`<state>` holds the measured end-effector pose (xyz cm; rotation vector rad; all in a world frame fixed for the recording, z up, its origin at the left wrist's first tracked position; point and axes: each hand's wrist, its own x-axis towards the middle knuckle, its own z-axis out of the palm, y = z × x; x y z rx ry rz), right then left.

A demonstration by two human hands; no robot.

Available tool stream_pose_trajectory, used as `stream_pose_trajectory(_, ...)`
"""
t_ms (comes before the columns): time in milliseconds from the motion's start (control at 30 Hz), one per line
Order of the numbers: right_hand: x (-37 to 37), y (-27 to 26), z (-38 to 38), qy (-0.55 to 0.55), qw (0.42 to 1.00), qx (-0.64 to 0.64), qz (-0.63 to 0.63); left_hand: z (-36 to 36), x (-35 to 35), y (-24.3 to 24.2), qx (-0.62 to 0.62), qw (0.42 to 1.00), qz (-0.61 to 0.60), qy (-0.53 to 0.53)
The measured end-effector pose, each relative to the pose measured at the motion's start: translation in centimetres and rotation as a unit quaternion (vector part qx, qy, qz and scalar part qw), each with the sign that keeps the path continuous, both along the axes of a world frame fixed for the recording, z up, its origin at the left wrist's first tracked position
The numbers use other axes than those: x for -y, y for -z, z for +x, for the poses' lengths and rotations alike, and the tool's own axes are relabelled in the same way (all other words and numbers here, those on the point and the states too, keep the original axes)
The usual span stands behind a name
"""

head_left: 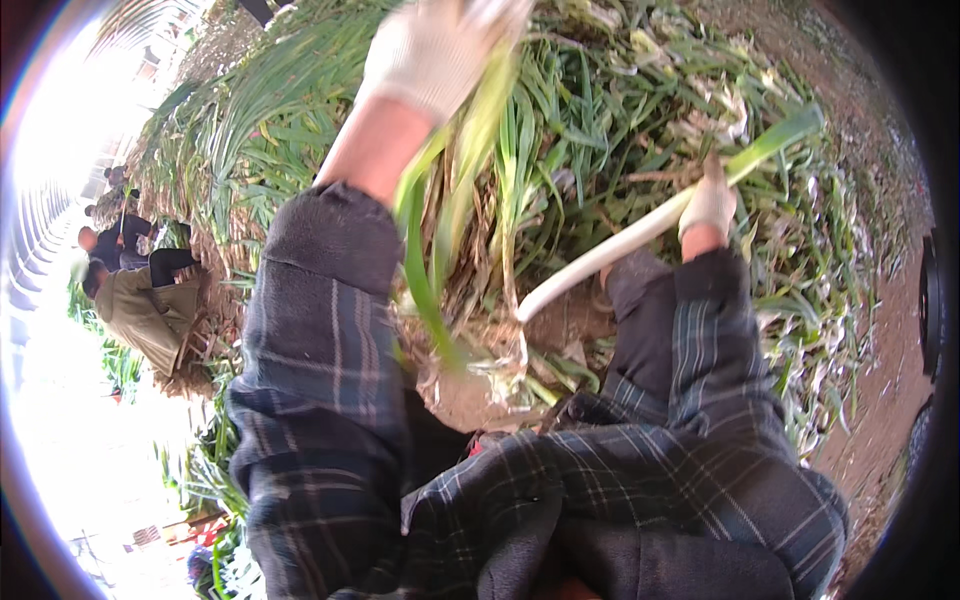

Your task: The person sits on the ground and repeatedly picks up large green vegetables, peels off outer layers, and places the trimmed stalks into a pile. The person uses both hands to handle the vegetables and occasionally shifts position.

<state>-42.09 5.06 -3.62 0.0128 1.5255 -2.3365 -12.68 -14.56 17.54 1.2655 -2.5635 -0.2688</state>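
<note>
My right hand [707,206], in a pale knit glove, grips a large Welsh onion or leek [611,247] with a white stalk. The stalk slants, its root end low towards the middle and its green top up to the right. Thin roots [523,345] hang from its lower end. At the upper edge my left hand [442,52], also gloved, is blurred and its fingertips are partly cut off. Long yellow-green leaves [480,135] trail from it, blurred as well. Another blurred green leaf [420,270] hangs beside my left sleeve.
A large heap of leafy onion plants [262,112] lies ahead and to the left. Loose leaf trimmings [637,97] are piled in front and right. Bare soil [862,375] runs along the right. A person in an olive coat [150,307] sits at left, others beyond.
</note>
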Motion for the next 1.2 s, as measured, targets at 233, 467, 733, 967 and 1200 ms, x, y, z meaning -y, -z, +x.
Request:
stream_pose_trajectory(233, -1.9, -6.8, 8.2, -0.032, 0.991, -0.004, -0.133, -3.1, -9.1, 0.9, -0.189, 0.952, -0.040, 0.238)
stream_pose_trajectory(467, -1.2, -8.7, 13.9, -0.186, 0.958, 0.052, -0.210, 10.1, -17.1, 13.0, 0.066, 0.978, 0.194, 0.023)
stream_pose_trajectory(733, -1.0, -3.8, 21.5, -0.691, 0.699, -0.161, -0.088, 31.9, -26.4, 9.1, -0.419, 0.795, 0.234, -0.371)
stream_pose_trajectory(967, 1.4, 3.6, 19.2, -0.632, 0.761, -0.088, 0.114, 47.6, -39.3, 18.6, -0.422, 0.581, 0.034, -0.695)
stream_pose_trajectory(1200, -0.9, 4.8, 20.5, -0.703, 0.676, -0.143, 0.166, 53.5, -44.3, 27.8, -0.058, 0.627, 0.183, -0.755)
